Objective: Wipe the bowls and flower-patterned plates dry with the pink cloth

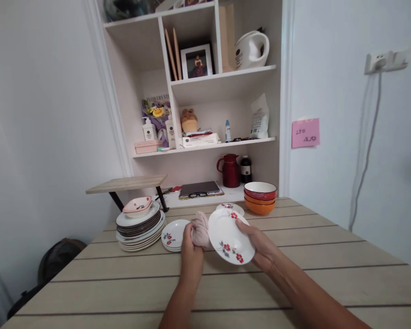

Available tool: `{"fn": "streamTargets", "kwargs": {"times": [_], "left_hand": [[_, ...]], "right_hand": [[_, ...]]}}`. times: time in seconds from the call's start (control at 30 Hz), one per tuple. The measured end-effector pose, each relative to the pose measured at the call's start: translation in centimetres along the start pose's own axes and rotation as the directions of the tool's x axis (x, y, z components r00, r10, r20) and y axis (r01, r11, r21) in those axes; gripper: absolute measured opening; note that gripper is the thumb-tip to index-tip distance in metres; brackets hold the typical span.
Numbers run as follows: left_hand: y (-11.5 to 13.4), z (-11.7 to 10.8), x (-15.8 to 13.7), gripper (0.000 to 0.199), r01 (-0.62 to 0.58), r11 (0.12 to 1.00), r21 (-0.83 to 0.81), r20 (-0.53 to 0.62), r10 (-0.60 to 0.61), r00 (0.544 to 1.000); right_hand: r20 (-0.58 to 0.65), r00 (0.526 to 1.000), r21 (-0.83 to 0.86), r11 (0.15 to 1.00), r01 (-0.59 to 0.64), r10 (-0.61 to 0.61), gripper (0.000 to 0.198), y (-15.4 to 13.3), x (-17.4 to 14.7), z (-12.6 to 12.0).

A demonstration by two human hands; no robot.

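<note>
A white plate with red flowers [228, 233] is tilted up above the table, gripped at its right edge by my right hand [262, 249], thumb on the face. My left hand [191, 253] is closed round a bunched pale pink cloth [201, 230], which is at the plate's left rim. Just left of the cloth sits a short stack of matching flowered plates [173, 232], partly covered by my left hand. Behind the held plate, another flowered plate [238, 209] lies on the table, its front part hidden.
At the left stands a tall stack of plates [140, 235] topped by a squarish bowl [137, 206], beside a small raised wooden shelf [126, 183]. Stacked red and orange bowls [260, 205] stand at the back right. A red jug [230, 171] and a laptop [199, 189] are behind the slatted table [329, 269].
</note>
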State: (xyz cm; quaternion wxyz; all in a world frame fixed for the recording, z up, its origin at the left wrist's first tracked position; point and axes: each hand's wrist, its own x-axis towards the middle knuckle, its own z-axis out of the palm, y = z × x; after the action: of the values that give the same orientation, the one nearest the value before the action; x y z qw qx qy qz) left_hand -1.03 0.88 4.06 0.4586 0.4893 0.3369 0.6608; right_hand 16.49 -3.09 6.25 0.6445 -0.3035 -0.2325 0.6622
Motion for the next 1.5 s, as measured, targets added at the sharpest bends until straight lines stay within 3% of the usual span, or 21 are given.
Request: {"fn": "streamTargets", "kwargs": {"times": [0.13, 0.23, 0.3, 0.37, 0.43, 0.5, 0.57, 0.63, 0.77, 0.87, 0.97, 1.07, 1.13, 1.2, 1.33, 1.43, 1.5], "left_hand": [[0.2, 0.6, -1.0, 0.091, 0.118, 0.993, -0.013, 0.162, -0.114, 0.98], [0.8, 0.7, -1.6, 0.109, 0.225, 0.964, -0.14, 0.321, -0.17, 0.932], [1.3, 0.7, -1.8, 0.104, 0.314, 0.918, -0.242, 0.46, -0.177, 0.87], [1.5, 0.6, -1.6, 0.082, 0.4, 0.865, -0.302, 0.503, -0.212, 0.838], [1.4, 0.5, -1.3, 0.061, 0.435, 0.839, -0.325, 0.397, -0.296, 0.869], [1.0, 0.4, -1.0, 0.052, 0.421, 0.848, -0.321, 0.269, -0.344, 0.899], [0.5, 0.4, -1.1, 0.052, 0.412, 0.875, -0.256, 0.238, -0.356, 0.904], [0.1, 0.6, -1.5, 0.055, 0.422, 0.894, -0.149, 0.297, -0.367, 0.882], [-0.2, 1.8, -3.3, 0.06, 0.432, 0.9, 0.062, 0.47, -0.408, 0.783], [-0.2, 2.8, -4.4, 0.064, 0.45, 0.887, 0.1, 0.52, -0.433, 0.737], [-0.3, 3.1, -4.3, 0.063, 0.455, 0.89, 0.002, 0.469, -0.403, 0.786], [-0.3, 2.4, -3.0, 0.06, 0.445, 0.883, -0.149, 0.299, -0.388, 0.872], [-0.2, 1.7, -1.8, 0.06, 0.43, 0.868, -0.249, 0.181, -0.394, 0.901], [0.1, 0.9, -0.9, 0.06, 0.396, 0.862, -0.316, 0.124, -0.376, 0.918], [0.6, 0.3, -0.5, 0.062, 0.37, 0.875, -0.311, 0.108, -0.354, 0.929], [0.7, 0.8, -1.3, 0.066, 0.43, 0.878, -0.21, 0.168, -0.401, 0.9], [0.4, 1.4, -2.0, 0.066, 0.432, 0.892, -0.131, 0.231, -0.396, 0.888]], "right_hand": [[-0.031, 0.999, -0.009, 1.0, 0.022, -0.022, 0.04, -0.2, 0.3, -0.1], [-0.086, 0.996, -0.031, 0.999, 0.036, -0.038, 0.037, -0.4, 0.5, -0.3], [-0.13, 0.99, -0.053, 0.997, 0.05, -0.057, 0.034, -0.6, 0.5, -0.4], [-0.124, 0.99, -0.086, 0.994, 0.06, -0.07, 0.031, -0.7, 0.4, -0.4], [-0.056, 0.996, -0.136, 0.989, 0.06, -0.068, 0.03, -0.7, 0.0, -0.2], [0.015, 0.998, -0.177, 0.982, 0.067, -0.065, 0.03, -0.4, -0.2, 0.0], [0.014, 0.996, -0.186, 0.979, 0.086, -0.085, 0.029, -0.1, -0.2, 0.1], [-0.064, 0.988, -0.17, 0.977, 0.127, -0.14, 0.028, -0.1, 0.1, 0.0], [-0.242, 0.937, -0.138, 0.964, 0.225, -0.254, 0.026, -0.7, 0.9, -0.9], [-0.27, 0.926, -0.11, 0.963, 0.245, -0.266, 0.029, -0.9, 1.3, -1.3], [-0.245, 0.943, -0.071, 0.974, 0.216, -0.227, 0.033, -0.8, 1.4, -1.2], [-0.261, 0.942, -0.048, 0.978, 0.205, -0.21, 0.036, -1.1, 1.2, -1.1], [-0.25, 0.946, -0.063, 0.979, 0.195, -0.205, 0.037, -1.4, 0.9, -1.1], [-0.159, 0.972, -0.128, 0.98, 0.155, -0.174, 0.036, -1.4, 0.4, -0.9], [0.058, 0.993, -0.324, 0.939, 0.112, -0.098, 0.038, -0.1, -0.7, 0.1], [0.063, 0.986, -0.333, 0.927, 0.17, -0.158, 0.035, 0.6, -0.9, 0.6], [-0.001, 0.972, -0.295, 0.929, 0.222, -0.233, 0.032, 0.4, -0.6, 0.4]]}}
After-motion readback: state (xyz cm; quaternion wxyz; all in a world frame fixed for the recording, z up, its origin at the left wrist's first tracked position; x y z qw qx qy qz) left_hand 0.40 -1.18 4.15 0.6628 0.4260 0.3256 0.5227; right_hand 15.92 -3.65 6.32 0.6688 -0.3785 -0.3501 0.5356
